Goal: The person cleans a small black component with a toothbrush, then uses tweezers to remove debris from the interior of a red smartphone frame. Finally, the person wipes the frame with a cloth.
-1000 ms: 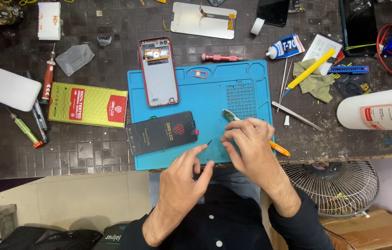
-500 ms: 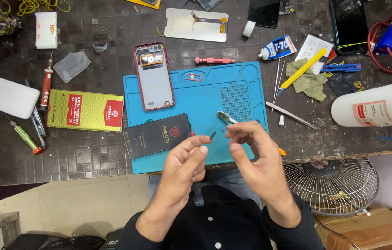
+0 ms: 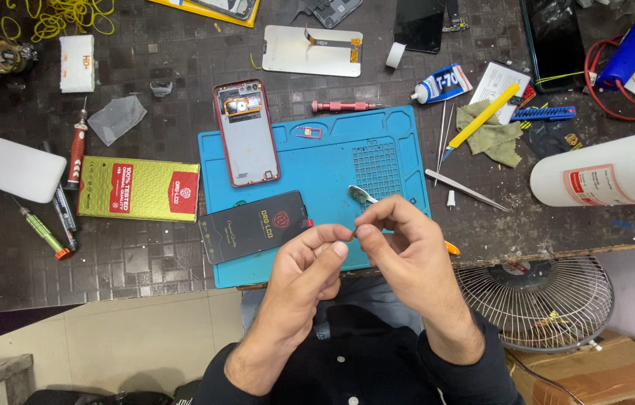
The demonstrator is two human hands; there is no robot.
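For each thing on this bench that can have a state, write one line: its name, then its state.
Left hand: raised, fingertips meeting the right hand's.
Right hand: fingers pinched; what they hold cannot be told.
Red phone: opened, lying flat.
Black screen: flat on blue mat.
White bottle: on its side.
Glue tube: capped, lying down.
Tweezers: lying unused.

A dark tiled workbench (image 3: 145, 262) carries a blue mat (image 3: 332, 150), a white bottle (image 3: 602, 176) and a yellow-green box (image 3: 137, 189).
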